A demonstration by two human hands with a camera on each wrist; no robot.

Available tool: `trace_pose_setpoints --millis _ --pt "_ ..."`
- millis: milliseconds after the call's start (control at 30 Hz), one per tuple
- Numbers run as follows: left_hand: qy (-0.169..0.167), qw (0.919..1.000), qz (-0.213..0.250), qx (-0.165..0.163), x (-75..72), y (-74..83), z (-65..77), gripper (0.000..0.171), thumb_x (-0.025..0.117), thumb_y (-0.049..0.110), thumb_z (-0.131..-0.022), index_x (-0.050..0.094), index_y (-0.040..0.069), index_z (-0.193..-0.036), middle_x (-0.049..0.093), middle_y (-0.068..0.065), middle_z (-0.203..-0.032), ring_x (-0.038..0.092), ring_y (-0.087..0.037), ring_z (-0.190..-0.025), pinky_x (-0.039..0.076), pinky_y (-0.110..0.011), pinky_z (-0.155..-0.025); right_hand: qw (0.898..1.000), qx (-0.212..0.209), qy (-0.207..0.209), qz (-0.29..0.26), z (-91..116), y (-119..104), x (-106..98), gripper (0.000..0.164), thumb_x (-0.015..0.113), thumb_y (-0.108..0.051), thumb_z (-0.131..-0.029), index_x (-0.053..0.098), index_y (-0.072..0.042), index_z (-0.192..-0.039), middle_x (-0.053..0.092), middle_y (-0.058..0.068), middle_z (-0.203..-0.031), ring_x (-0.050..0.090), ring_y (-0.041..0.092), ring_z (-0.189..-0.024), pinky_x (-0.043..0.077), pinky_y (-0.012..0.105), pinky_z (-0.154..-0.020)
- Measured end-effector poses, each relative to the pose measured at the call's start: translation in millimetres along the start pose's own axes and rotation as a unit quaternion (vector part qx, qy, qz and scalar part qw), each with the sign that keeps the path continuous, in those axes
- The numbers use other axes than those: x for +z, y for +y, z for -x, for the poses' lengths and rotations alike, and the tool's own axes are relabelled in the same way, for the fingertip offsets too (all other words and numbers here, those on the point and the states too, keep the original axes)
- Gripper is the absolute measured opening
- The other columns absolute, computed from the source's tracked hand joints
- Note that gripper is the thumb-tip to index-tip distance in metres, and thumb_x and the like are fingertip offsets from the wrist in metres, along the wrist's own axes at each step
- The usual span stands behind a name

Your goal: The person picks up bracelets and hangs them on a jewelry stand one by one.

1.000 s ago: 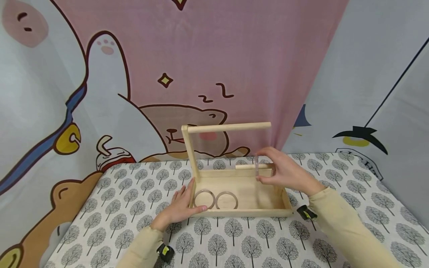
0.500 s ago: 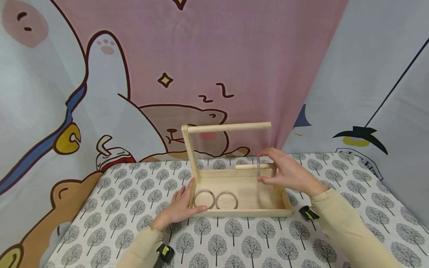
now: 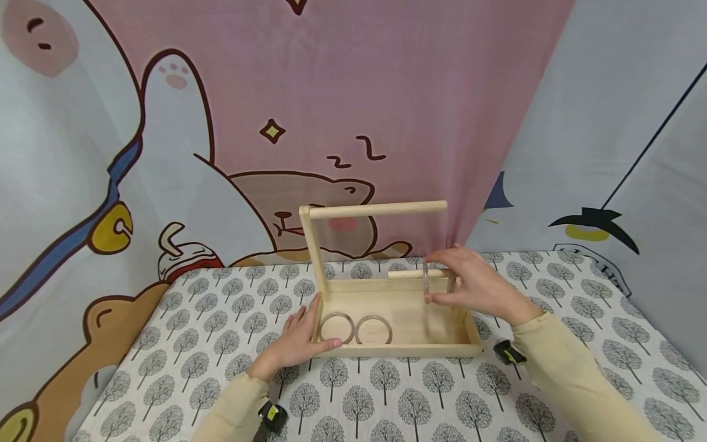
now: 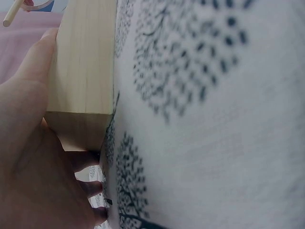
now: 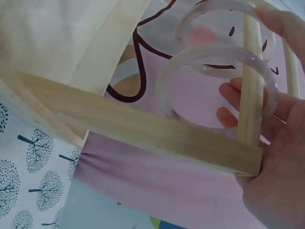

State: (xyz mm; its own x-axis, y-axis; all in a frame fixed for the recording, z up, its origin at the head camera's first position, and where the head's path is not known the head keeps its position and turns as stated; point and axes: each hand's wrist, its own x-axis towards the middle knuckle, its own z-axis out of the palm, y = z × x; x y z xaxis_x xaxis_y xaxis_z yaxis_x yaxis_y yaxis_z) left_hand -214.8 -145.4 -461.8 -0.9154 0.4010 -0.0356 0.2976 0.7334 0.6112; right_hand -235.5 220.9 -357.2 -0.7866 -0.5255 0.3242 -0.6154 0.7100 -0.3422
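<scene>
My right hand [image 3: 477,282] pinches a clear bangle [image 3: 426,279] between thumb and fingertips. That bangle stands upright around the lower wooden bar [image 3: 405,275] of a stand. In the right wrist view, a second clear bangle [image 5: 164,81] hangs around the same bar, nearer the short post [image 5: 157,133]. Two more bangles [image 3: 337,315] [image 3: 374,317] lie flat inside the wooden tray base [image 3: 397,351], toward the front left. At the tray's left front corner, my left hand [image 3: 295,341] rests with extended fingers along the side and its thumb over the front rim.
A tall post [image 3: 313,252] at the tray's back left carries an upper bar [image 3: 381,210] that stretches right above the lower bar. The tray stands on a tree-print cloth [image 3: 221,319]. A cartoon-printed curtain [image 3: 409,110] hangs close behind.
The right hand and its pinched bangle have shifted slightly right along the lower bar. My left hand and the two bangles in the tray stay where they were.
</scene>
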Motion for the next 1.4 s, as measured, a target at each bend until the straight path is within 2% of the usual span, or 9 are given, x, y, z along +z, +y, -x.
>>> trace_pose_setpoints --millis 233,400,533,633,800,1000,1133,1267,1400 --pt "0.002 1.0000 0.002 0.002 -0.3 1.0 -0.1 0.109 0.066 0.055 -0.085 0.002 0.001 -0.154 0.020 -0.025 -0.154 0.010 -0.049 -0.140 0.004 -0.064 -0.110 1.000 -0.007 0.001 0.003 3 0 0 0.071 0.076 -0.045 -0.079 0.057 0.001 -0.130 0.059 0.019 -0.128 0.048 0.039 -0.123 0.014 0.056 -0.113" --pt "0.003 1.0000 0.004 0.002 0.3 1.1 0.5 0.108 0.066 0.055 -0.085 0.002 0.001 -0.154 0.020 -0.025 -0.154 0.009 -0.050 -0.140 0.004 -0.065 -0.110 1.000 0.007 -0.004 -0.004 4 0 0 0.072 0.075 -0.047 -0.079 0.057 -0.001 -0.132 0.058 0.018 -0.130 0.045 0.041 -0.126 0.013 0.058 -0.112" --pt "0.001 1.0000 0.005 0.000 1.5 0.6 0.4 0.108 0.066 0.054 -0.086 0.002 0.001 -0.154 0.019 -0.025 -0.154 0.009 -0.049 -0.140 0.003 -0.064 -0.110 1.000 0.018 0.003 -0.023 7 0 -1 0.070 0.078 -0.042 -0.079 0.056 -0.003 -0.133 0.059 0.015 -0.127 0.053 0.035 -0.114 0.025 0.061 -0.107" --pt "0.001 1.0000 0.007 0.000 2.0 0.1 0.2 0.108 0.066 0.055 -0.085 0.002 0.002 -0.154 0.019 -0.025 -0.154 0.009 -0.049 -0.140 0.003 -0.064 -0.110 0.999 0.026 0.015 -0.042 12 1 -3 0.070 0.079 -0.038 -0.079 0.055 -0.003 -0.134 0.057 0.016 -0.128 0.053 0.034 -0.112 0.032 0.063 -0.102" --pt "-0.002 1.0000 0.006 0.001 1.4 0.0 1.0 0.109 0.066 0.055 -0.085 0.000 0.002 -0.154 0.018 -0.026 -0.154 0.008 -0.049 -0.140 0.002 -0.064 -0.110 0.994 0.059 0.034 -0.081 22 1 -6 0.071 0.077 -0.039 -0.082 0.050 -0.005 -0.138 0.048 0.019 -0.139 0.043 0.040 -0.125 0.032 0.067 -0.099" --pt "0.035 0.9988 -0.016 0.031 0.8 1.0 -0.4 0.105 0.069 0.052 -0.083 0.012 -0.001 -0.153 0.008 -0.033 -0.153 0.012 -0.051 -0.138 0.014 -0.069 -0.106 0.988 0.060 0.092 -0.112 33 8 -4 0.062 0.079 -0.025 -0.082 0.053 -0.007 -0.136 0.051 0.016 -0.136 0.048 0.038 -0.119 0.036 0.068 -0.094" --pt "0.060 0.9971 -0.008 0.047 -0.5 7.5 0.6 0.100 0.074 0.049 -0.080 0.023 0.002 -0.153 0.006 -0.030 -0.155 0.017 -0.053 -0.136 0.018 -0.073 -0.102 0.983 0.061 0.121 -0.123 39 12 -2 0.060 0.079 -0.020 -0.082 0.054 -0.007 -0.135 0.052 0.015 -0.135 0.045 0.040 -0.124 0.033 0.068 -0.096" --pt "0.095 0.9924 -0.014 0.077 -0.8 15.2 2.0 0.096 0.080 0.041 -0.076 0.031 0.002 -0.149 0.013 -0.030 -0.154 0.024 -0.055 -0.133 0.023 -0.076 -0.096 0.977 0.087 0.130 -0.143 46 15 0 0.058 0.078 -0.021 -0.083 0.054 -0.009 -0.135 0.052 0.012 -0.135 0.043 0.036 -0.126 0.031 0.068 -0.098" --pt "0.142 0.9819 -0.016 0.124 1.7 20.8 1.6 0.091 0.083 0.030 -0.072 0.037 -0.002 -0.144 0.021 -0.035 -0.148 0.028 -0.055 -0.130 0.031 -0.076 -0.091 0.972 0.105 0.140 -0.159 55 17 3 0.055 0.076 -0.018 -0.085 0.054 -0.007 -0.134 0.054 0.013 -0.133 0.044 0.035 -0.125 0.032 0.065 -0.099"
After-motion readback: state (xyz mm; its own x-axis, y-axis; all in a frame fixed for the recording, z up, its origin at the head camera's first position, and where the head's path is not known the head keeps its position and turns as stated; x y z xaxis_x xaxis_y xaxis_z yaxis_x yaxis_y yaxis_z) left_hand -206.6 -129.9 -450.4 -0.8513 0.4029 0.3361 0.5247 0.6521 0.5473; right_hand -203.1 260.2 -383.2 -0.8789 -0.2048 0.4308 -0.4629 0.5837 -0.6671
